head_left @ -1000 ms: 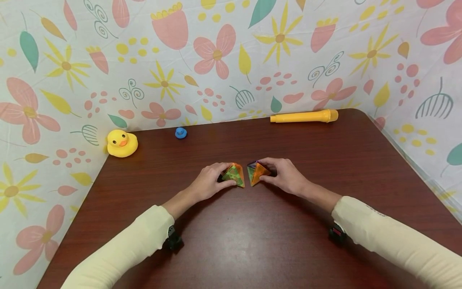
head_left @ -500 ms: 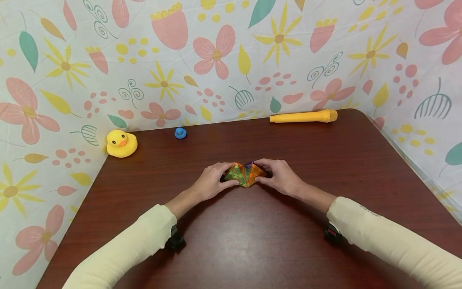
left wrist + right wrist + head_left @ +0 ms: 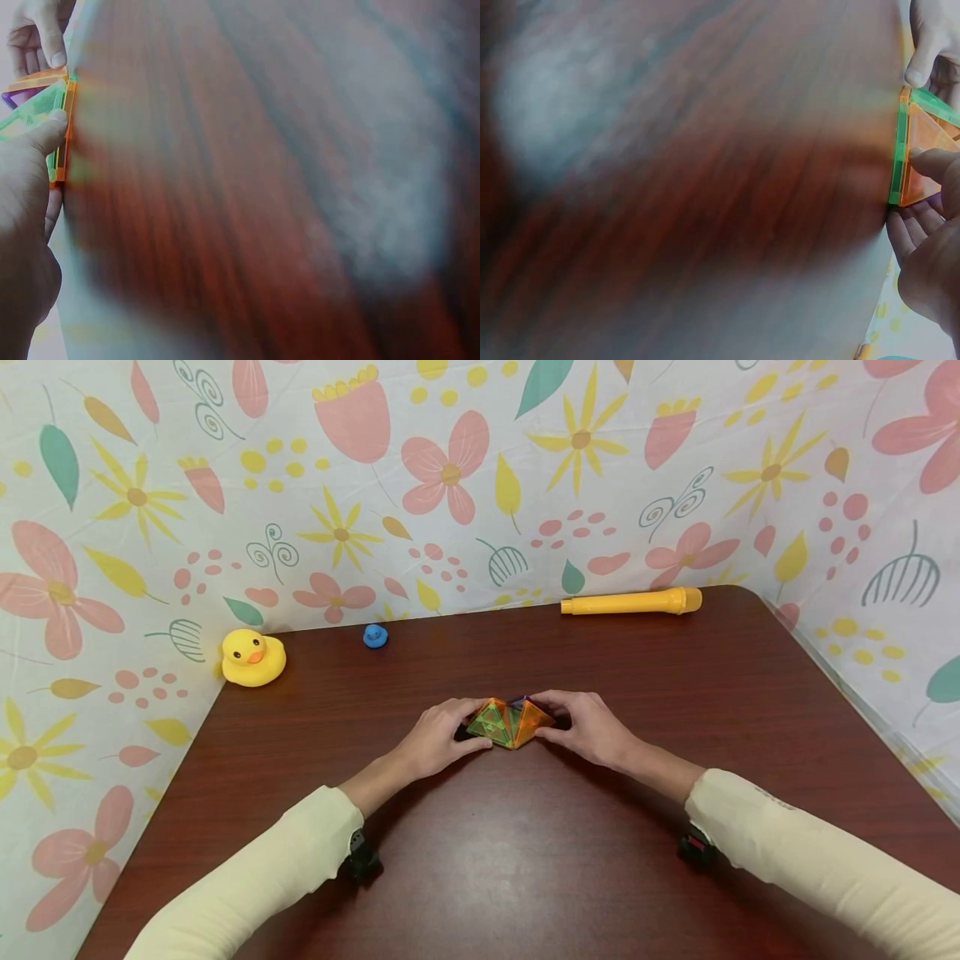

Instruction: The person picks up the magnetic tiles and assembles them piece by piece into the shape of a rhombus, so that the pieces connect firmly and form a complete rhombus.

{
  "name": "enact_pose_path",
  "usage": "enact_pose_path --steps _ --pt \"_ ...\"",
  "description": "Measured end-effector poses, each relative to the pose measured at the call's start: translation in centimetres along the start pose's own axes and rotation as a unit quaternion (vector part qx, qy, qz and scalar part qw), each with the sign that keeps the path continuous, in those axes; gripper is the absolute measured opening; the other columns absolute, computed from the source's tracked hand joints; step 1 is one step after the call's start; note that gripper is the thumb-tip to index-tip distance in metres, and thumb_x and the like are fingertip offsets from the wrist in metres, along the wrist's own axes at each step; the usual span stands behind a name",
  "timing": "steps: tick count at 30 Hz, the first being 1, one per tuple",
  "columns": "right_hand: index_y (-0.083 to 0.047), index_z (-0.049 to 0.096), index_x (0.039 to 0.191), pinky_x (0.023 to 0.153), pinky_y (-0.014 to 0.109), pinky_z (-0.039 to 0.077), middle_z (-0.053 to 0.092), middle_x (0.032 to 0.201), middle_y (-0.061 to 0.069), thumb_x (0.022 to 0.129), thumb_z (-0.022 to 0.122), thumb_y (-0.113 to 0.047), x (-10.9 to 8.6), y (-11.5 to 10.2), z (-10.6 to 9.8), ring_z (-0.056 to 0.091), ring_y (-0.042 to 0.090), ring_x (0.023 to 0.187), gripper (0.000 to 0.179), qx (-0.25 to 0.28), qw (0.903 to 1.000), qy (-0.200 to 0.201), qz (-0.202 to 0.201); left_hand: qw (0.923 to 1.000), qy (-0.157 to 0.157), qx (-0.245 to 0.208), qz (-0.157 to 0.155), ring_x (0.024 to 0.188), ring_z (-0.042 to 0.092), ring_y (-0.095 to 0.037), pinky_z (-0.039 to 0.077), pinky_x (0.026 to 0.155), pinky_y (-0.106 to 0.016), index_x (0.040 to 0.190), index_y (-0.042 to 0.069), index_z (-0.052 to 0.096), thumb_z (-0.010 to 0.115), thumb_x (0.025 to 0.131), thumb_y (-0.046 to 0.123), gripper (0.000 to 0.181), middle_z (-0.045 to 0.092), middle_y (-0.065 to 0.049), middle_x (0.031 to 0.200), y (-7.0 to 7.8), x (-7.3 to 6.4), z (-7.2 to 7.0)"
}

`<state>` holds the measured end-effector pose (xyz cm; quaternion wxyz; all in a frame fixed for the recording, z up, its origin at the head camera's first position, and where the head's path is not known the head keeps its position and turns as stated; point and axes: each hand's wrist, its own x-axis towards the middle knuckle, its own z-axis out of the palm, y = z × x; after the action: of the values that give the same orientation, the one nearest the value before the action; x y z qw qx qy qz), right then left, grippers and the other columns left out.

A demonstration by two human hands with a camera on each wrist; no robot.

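Observation:
Two small pyramids of see-through magnetic tiles stand side by side mid-table, their lower edges meeting in the head view. My left hand [image 3: 431, 739] holds the left pyramid [image 3: 489, 725], green in front with orange behind, thumb at its near face and fingers at the back. Around the right pyramid [image 3: 531, 723], with orange, green and purple tiles, my right hand [image 3: 594, 727] keeps a similar grip. In the left wrist view my thumb lies on a green triangle [image 3: 37, 109]; in the right wrist view the other thumb is against an orange triangle [image 3: 928, 131]. The far fingers are partly hidden.
On the dark wooden table [image 3: 480, 860], a yellow rubber duck [image 3: 254, 658] sits at the back left, with a small blue duck [image 3: 375, 636] right of it. A yellow toy microphone [image 3: 632, 602] lies along the back edge. Flowered cloth [image 3: 450, 552] hangs behind.
The gap between the two pyramids has closed: the right hand brought its pyramid left while the left one shifted slightly right. Over the last half second both hands stay almost in place.

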<state>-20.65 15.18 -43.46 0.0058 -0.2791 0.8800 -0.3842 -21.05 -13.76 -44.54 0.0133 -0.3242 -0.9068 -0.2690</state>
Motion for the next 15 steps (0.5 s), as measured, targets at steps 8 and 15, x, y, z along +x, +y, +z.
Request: enact_pose_path --steps 8,15 --pt "-0.002 0.075 0.125 0.078 0.040 0.059 0.072 0.102 0.006 0.092 0.083 -0.001 -0.7 1.0 -0.4 0.066 0.019 0.087 0.034 -0.034 0.9989 0.032 -0.010 0.9999 0.011 -0.011 0.005 0.107 0.070 -0.019 0.059 0.092 -0.036 0.147 0.011 0.062 0.081 0.098 0.026 0.054 0.069 -0.005 0.132 -0.8 -0.8 -0.5" --pt "-0.004 0.077 0.119 0.075 0.038 0.059 0.073 0.101 0.004 0.093 0.082 0.000 -0.9 1.3 -0.8 0.064 0.017 0.084 0.027 -0.037 0.9988 0.031 -0.007 0.9993 0.030 -0.018 0.015 0.099 0.072 -0.014 0.060 0.088 -0.032 0.135 0.010 0.070 0.081 0.098 0.019 0.040 0.074 -0.002 0.117 -1.2 -1.1 -0.9"
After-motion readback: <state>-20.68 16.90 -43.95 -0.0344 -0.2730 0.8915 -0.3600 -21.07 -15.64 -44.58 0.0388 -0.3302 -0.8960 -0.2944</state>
